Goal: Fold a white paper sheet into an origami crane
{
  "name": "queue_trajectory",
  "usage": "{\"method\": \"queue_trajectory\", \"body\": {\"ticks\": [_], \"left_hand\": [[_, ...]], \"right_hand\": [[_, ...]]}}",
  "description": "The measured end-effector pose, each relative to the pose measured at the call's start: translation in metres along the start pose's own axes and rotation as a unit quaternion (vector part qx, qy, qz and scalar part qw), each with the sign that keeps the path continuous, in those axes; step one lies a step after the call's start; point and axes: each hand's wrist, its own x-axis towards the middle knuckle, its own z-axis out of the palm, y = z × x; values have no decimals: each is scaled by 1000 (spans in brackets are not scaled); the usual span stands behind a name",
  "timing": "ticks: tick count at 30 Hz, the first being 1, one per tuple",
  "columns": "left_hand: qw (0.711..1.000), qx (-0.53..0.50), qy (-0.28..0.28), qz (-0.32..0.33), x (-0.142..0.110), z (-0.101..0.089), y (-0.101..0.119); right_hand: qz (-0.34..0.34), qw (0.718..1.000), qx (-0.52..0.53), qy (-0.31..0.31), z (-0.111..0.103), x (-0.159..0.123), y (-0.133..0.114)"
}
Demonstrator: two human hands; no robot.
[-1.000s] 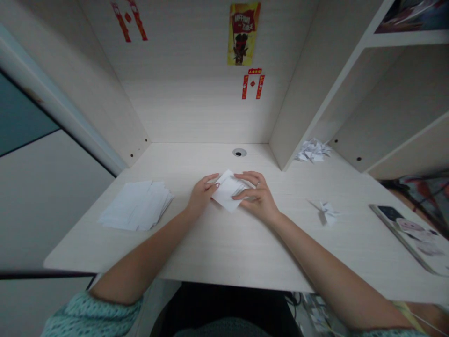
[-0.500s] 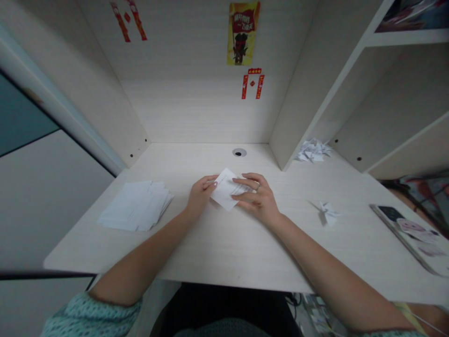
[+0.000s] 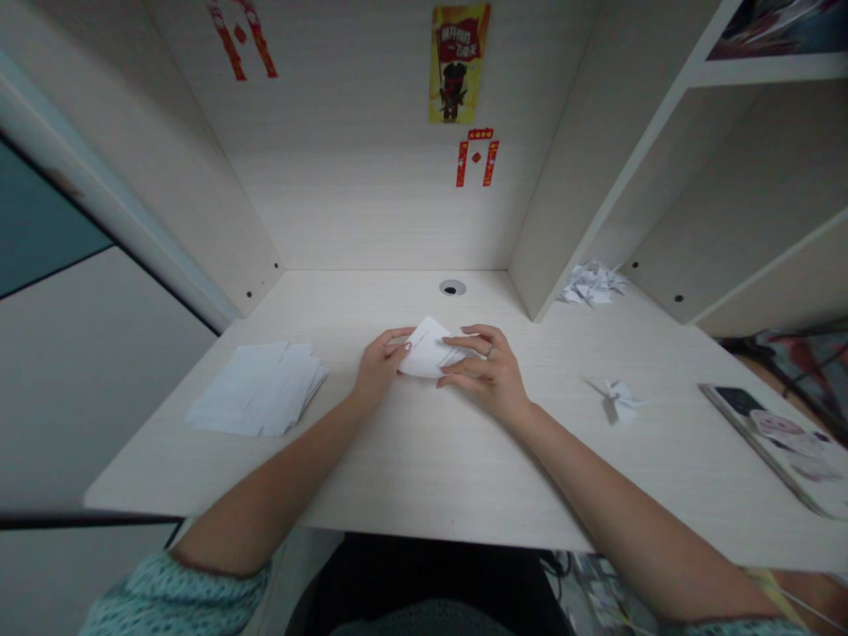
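Between my hands is a small piece of white paper point(image 3: 427, 349), partly folded, with faint lines on its face. My left hand point(image 3: 382, 360) pinches its left edge between thumb and fingers. On the other side, my right hand point(image 3: 487, 364), a ring on one finger, grips the paper's right part, which its fingers partly cover. The lower edge of the paper looks bent up or under; I cannot tell which. Off to the left lies a loose stack of white paper sheets point(image 3: 258, 389). Right of my right hand sits a small folded paper figure point(image 3: 621, 402).
A heap of white folded papers point(image 3: 592, 283) lies at the back right beside a vertical divider panel point(image 3: 563, 203). A phone in a decorated case point(image 3: 778, 442) rests on the right of the desk point(image 3: 411, 477). Near the back wall is a round cable hole point(image 3: 452, 288).
The paper's lower corner, which pointed down toward me, has folded away, leaving a flatter lower edge. My right fingers have shifted slightly; both hands stay in nearly the same place.
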Motion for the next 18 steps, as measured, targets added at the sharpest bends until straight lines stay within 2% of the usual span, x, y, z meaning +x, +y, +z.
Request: {"method": "queue_trajectory", "body": {"ticks": [3, 6, 8, 11, 14, 18], "left_hand": [[1000, 14, 7, 10, 0, 1, 1], [1000, 14, 1, 15, -1, 5, 1], [999, 18, -21, 19, -3, 8, 1], [997, 29, -62, 27, -9, 11, 4], [994, 74, -54, 52, -17, 12, 9], [987, 143, -7, 79, -22, 13, 13]], "right_hand": [[74, 996, 33, 28, 4, 0, 1], [167, 980, 90, 62, 9, 0, 1], [237, 956, 155, 77, 11, 0, 1], [328, 901, 272, 79, 14, 2, 0], [376, 869, 312, 78, 14, 3, -1], [385, 867, 307, 75, 14, 3, -4]]}}
